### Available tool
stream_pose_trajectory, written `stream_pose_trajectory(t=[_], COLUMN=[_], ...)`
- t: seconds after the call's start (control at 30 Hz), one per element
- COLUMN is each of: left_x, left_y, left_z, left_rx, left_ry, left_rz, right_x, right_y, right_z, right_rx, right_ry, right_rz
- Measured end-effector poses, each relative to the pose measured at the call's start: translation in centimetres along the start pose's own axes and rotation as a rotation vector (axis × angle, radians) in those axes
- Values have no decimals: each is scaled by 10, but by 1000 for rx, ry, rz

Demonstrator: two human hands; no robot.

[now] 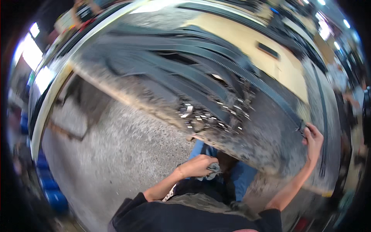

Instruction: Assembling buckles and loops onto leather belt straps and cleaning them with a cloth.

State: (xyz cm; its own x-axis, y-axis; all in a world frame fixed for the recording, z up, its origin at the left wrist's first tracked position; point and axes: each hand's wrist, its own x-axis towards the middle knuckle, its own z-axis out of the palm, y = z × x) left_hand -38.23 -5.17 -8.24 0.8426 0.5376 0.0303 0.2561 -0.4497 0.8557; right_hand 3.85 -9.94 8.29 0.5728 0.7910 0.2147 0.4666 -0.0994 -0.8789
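My right hand (312,140) is closed on the end of a long dark belt (266,86) with a dotted metallic line along it. That belt runs from the hand back over the table to the far left. Beside it lies a heap of similar dark belts (185,73), their shiny metal buckles (201,118) bunched near the table's front edge. Low in front of my body, my left hand (199,166) grips a crumpled grey-green cloth (213,170). Motion blurs the belts' details.
The worn table (266,145) has a rough front edge. On it sit a pale board (239,33) with a dark block (267,50) and another dark strip (321,116) at the right. Blue drums (54,197) stand at far left. Another person (83,11) is at the upper left.
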Motion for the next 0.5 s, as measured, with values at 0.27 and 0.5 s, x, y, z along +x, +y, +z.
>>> stream_pose_trajectory(t=[0.27, 0.5], left_x=[62, 144], left_y=[116, 162], left_z=[-19, 43], left_rx=[-55, 62], left_ry=[-144, 80], left_rz=[258, 552], right_x=[-89, -124], right_y=[74, 76], right_z=[-79, -223], right_rx=[-801, -768], right_ry=[87, 292], right_rz=[-224, 71])
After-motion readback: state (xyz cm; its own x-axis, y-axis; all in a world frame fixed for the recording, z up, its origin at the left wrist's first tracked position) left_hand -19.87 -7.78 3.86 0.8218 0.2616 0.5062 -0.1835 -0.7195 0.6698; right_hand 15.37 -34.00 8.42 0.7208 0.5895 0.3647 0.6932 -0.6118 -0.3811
